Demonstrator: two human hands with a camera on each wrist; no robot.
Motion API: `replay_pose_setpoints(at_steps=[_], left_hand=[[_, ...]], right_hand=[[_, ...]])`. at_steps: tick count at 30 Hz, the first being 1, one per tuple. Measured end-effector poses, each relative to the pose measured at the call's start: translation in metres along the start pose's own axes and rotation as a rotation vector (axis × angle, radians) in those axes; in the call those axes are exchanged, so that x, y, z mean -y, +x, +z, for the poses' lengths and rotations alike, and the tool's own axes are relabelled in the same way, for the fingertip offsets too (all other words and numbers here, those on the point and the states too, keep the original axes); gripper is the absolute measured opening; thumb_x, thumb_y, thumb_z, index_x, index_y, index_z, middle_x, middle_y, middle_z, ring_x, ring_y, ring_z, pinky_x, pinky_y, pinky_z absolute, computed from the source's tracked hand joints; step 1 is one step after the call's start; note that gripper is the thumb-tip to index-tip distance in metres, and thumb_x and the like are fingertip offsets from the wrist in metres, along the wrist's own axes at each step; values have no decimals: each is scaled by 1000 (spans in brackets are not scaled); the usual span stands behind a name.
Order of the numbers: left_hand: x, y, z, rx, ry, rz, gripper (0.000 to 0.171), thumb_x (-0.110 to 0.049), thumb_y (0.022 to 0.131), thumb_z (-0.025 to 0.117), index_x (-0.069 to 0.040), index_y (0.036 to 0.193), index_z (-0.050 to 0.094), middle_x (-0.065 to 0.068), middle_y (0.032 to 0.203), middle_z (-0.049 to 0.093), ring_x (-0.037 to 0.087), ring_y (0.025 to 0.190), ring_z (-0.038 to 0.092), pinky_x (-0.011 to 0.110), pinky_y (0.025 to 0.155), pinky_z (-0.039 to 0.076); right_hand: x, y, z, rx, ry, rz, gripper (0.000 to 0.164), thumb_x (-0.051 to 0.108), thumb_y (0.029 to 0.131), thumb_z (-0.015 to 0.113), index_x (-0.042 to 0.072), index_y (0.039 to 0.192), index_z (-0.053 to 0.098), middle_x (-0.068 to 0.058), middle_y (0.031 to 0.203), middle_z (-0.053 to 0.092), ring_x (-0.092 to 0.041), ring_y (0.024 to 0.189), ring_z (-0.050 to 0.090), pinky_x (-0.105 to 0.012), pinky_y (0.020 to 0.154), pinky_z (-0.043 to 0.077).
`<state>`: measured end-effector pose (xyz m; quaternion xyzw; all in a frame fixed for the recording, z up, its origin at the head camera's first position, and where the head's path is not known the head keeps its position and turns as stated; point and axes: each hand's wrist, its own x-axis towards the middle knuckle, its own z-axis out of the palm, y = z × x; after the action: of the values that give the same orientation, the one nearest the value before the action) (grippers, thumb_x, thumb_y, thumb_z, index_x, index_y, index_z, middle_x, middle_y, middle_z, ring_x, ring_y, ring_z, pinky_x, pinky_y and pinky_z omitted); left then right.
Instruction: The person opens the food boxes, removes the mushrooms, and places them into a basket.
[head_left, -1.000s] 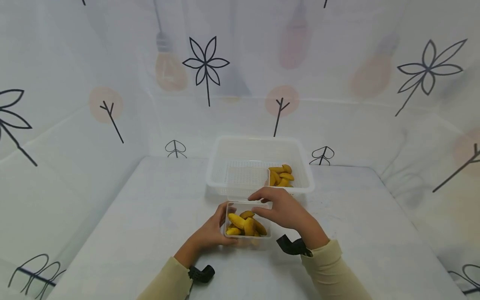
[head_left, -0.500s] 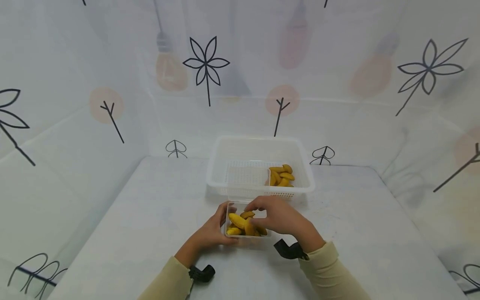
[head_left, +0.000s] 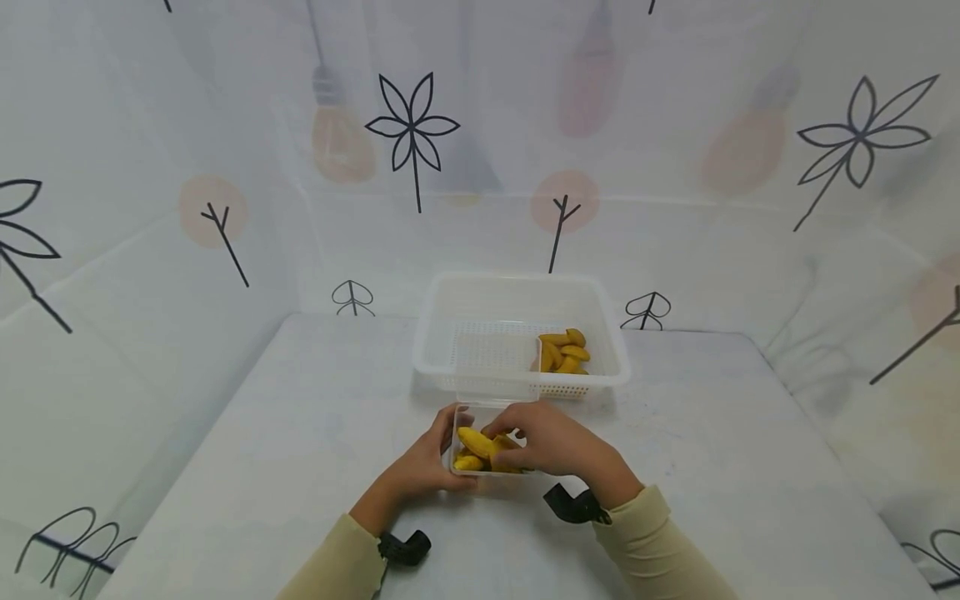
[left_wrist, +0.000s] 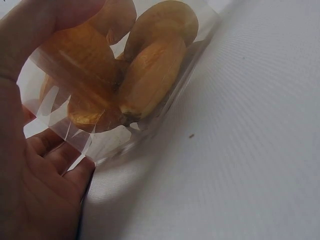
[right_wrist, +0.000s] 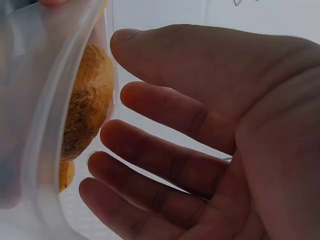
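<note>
A clear plastic box (head_left: 495, 473) of small yellow bananas (head_left: 474, 443) stands on the table, its clear lid (head_left: 491, 385) raised at the back. My left hand (head_left: 423, 462) grips the box's left side; in the left wrist view, brownish-yellow bananas (left_wrist: 152, 75) show through the wall. From the right, my right hand (head_left: 566, 442) reaches into the box, thumb and fingertips at the bananas and covering some of them. The right wrist view shows its fingers (right_wrist: 165, 150) spread beside the box wall, with a gap to the thumb.
Behind the box stands a white perforated basket (head_left: 427, 367) with several bananas (head_left: 573, 354) in its right part. A white table (head_left: 337, 392) lies beneath everything, with a printed cloth backdrop (head_left: 480, 225) behind. A black band (head_left: 405, 547) is on the left wrist.
My right hand has lowered from above the box's rim into the bananas, moving slightly toward me. The left hand and the box have stayed in place.
</note>
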<state>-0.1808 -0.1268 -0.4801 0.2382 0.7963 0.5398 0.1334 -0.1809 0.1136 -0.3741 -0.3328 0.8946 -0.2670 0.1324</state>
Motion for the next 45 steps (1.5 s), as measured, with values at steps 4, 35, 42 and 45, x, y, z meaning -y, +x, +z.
replay_pose_setpoints(at_steps=[4, 35, 42, 45], left_hand=[[-1, 0, 0, 5, -2, -9, 105, -21, 71, 86, -17, 150, 17, 11, 148, 38, 20, 146, 28, 42, 119, 22], [-2, 1, 1, 6, -17, -18, 105, -21, 71, 86, -19, 151, 17, 11, 149, 38, 24, 145, 31, 43, 119, 26], [-4, 0, 1, -2, -16, -10, 106, -26, 70, 87, -20, 150, 18, 12, 149, 38, 23, 145, 30, 44, 119, 24], [-3, 0, 1, -2, -21, -9, 106, -27, 70, 87, -20, 150, 18, 13, 149, 38, 24, 146, 30, 45, 119, 23]], right_hand=[[-2, 1, 2, 12, 5, -10, 33, 33, 85, 74, 22, 115, 71, 13, 106, 67, -6, 90, 59, -25, 80, 52], [-6, 4, 6, -2, 20, -16, 29, 31, 84, 74, 20, 111, 70, 13, 105, 67, -6, 85, 56, -22, 75, 50], [-5, 2, 3, -64, 28, -34, 24, 24, 83, 73, 22, 107, 69, 12, 100, 67, -9, 85, 58, -22, 73, 50], [-4, 1, 0, -95, 40, -42, 23, 20, 84, 72, 20, 107, 69, 10, 100, 66, -10, 86, 58, -26, 75, 51]])
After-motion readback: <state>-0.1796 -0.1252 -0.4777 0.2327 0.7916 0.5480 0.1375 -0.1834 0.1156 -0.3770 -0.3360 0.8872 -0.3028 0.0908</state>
